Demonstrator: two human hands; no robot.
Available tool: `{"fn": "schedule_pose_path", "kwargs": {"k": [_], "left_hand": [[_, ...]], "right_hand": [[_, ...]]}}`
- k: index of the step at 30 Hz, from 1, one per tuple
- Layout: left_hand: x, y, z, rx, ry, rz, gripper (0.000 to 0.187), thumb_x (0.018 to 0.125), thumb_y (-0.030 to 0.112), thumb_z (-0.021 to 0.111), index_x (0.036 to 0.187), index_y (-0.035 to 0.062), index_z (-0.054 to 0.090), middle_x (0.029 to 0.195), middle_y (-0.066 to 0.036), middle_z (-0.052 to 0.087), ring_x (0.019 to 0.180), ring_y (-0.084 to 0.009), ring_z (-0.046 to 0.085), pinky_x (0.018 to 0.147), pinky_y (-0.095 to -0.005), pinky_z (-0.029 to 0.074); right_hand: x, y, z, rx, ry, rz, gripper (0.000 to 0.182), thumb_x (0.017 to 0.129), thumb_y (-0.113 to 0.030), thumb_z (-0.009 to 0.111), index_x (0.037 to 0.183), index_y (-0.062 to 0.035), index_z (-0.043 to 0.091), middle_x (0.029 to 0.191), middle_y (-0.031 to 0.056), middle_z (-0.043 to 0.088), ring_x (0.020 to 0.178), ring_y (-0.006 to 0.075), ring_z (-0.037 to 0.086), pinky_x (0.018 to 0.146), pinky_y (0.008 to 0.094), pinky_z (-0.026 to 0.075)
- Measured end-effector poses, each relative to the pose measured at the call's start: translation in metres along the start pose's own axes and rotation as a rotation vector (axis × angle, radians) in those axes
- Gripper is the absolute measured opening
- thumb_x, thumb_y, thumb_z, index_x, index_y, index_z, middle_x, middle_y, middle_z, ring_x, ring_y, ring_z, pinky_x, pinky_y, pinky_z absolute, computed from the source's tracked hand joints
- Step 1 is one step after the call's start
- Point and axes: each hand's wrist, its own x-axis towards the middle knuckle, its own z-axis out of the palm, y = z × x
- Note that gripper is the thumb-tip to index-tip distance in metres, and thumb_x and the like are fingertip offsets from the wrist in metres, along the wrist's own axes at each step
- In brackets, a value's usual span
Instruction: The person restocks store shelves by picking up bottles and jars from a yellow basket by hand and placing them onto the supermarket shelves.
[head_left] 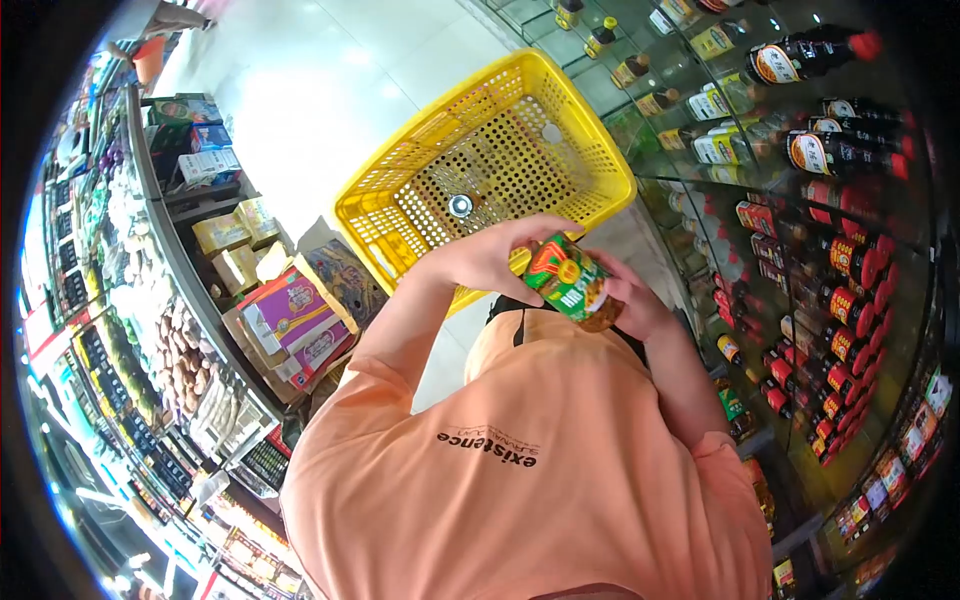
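Observation:
A jar with a green, red and yellow label is tilted in front of my chest, with brown contents showing at its lower right end. My left hand is closed around its upper left end, fingers over the top and thumb underneath. From the right, my right hand grips the other end, fingers curled against the side. Just beyond both hands is a yellow perforated basket, with a round metallic spot showing through its bottom.
Glass shelves on the right carry dark sauce bottles and red-lidded jars. To the left, cartons, including a purple box, stand beside a produce display. Pale tiled floor lies beyond the basket.

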Motion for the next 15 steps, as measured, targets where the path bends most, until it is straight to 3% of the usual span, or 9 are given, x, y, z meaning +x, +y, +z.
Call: {"fn": "schedule_pose_path", "kwargs": {"k": [1,4,5,6,8,10,12,13,15], "left_hand": [[-0.001,-0.002,0.001,-0.096,0.033,-0.013,0.103,0.064,0.0,0.088,0.152,0.0083,0.035,0.139,-0.01,0.053,0.133,-0.0215,0.047,0.112,-0.0372,0.038],[0.001,-0.055,-0.008,-0.264,0.108,0.106,0.104,0.067,0.01,0.09,0.153,0.0076,0.032,0.142,-0.014,0.052,0.133,-0.0244,0.048,0.109,-0.039,0.041],[0.001,-0.085,-0.021,-0.363,0.337,0.058,0.099,0.071,0.014,0.089,0.152,0.0055,0.032,0.141,-0.014,0.054,0.13,-0.0232,0.05,0.105,-0.0395,0.044],[0.0,-0.121,-0.035,-0.462,0.565,0.007,0.094,0.075,0.019,0.087,0.151,0.0034,0.033,0.14,-0.014,0.056,0.128,-0.022,0.053,0.101,-0.0401,0.048],[-0.006,-0.222,-0.07,0.177,0.921,-0.335,0.093,0.077,0.028,0.086,0.151,0.0046,0.034,0.141,-0.018,0.055,0.128,-0.0291,0.055,0.1,-0.0434,0.05],[-0.018,-0.271,-0.093,0.397,0.95,-0.72,0.099,0.072,0.033,0.087,0.152,0.0073,0.034,0.141,-0.023,0.053,0.124,-0.0368,0.058,0.1,-0.0442,0.05],[-0.022,-0.342,-0.098,0.5,0.925,-0.734,0.1,0.071,0.033,0.087,0.152,0.0096,0.033,0.138,-0.023,0.055,0.122,-0.0384,0.059,0.1,-0.0445,0.051],[-0.018,-0.357,-0.101,0.616,0.901,-0.733,0.101,0.07,0.034,0.087,0.153,0.0119,0.033,0.135,-0.024,0.057,0.119,-0.04,0.061,0.099,-0.0447,0.051],[-0.006,-0.386,-0.103,0.479,0.89,-0.821,0.102,0.07,0.034,0.087,0.153,0.0124,0.033,0.132,-0.024,0.059,0.118,-0.0396,0.061,0.099,-0.0451,0.051]], "right_hand": [[-0.001,-0.002,-0.002,-0.081,0.032,0.024,0.077,0.085,-0.031,0.073,0.146,0.0009,0.037,0.138,0.0134,0.052,0.126,0.0221,0.054,0.106,0.0371,0.045],[-0.016,-0.007,0.001,-0.179,0.036,0.008,0.085,0.081,-0.033,0.077,0.146,0.0018,0.036,0.138,0.0122,0.051,0.127,0.0211,0.053,0.107,0.0362,0.044],[-0.022,-0.002,-0.003,-0.141,0.084,0.026,0.093,0.074,-0.033,0.083,0.146,0.0028,0.037,0.137,0.011,0.054,0.124,0.0208,0.056,0.106,0.0354,0.045],[-0.027,0.003,-0.009,-0.143,0.082,0.035,0.093,0.074,-0.033,0.083,0.146,0.0028,0.037,0.137,0.011,0.054,0.124,0.0208,0.056,0.106,0.0354,0.045],[-0.037,0.012,-0.024,-0.131,0.062,0.101,0.103,0.066,-0.036,0.088,0.146,0.0023,0.036,0.133,0.013,0.057,0.12,0.0263,0.062,0.105,0.0434,0.049],[-0.045,0.021,-0.027,-0.145,0.156,0.115,0.098,0.061,-0.028,0.086,0.143,0.0009,0.039,0.129,0.0128,0.06,0.115,0.0283,0.065,0.103,0.0485,0.051],[-0.045,0.023,-0.022,-0.065,0.268,0.136,0.096,0.06,-0.021,0.082,0.143,0.0007,0.039,0.13,0.0134,0.059,0.117,0.029,0.063,0.106,0.0515,0.049],[-0.043,0.023,-0.02,0.003,0.283,0.133,0.097,0.059,-0.017,0.083,0.145,0.0003,0.041,0.131,0.0104,0.059,0.119,0.0247,0.061,0.102,0.037,0.05],[-0.044,0.034,-0.034,0.021,0.323,0.138,0.098,0.059,-0.017,0.083,0.145,0.0002,0.04,0.131,0.0107,0.059,0.12,0.0248,0.06,0.103,0.0375,0.049]]}}
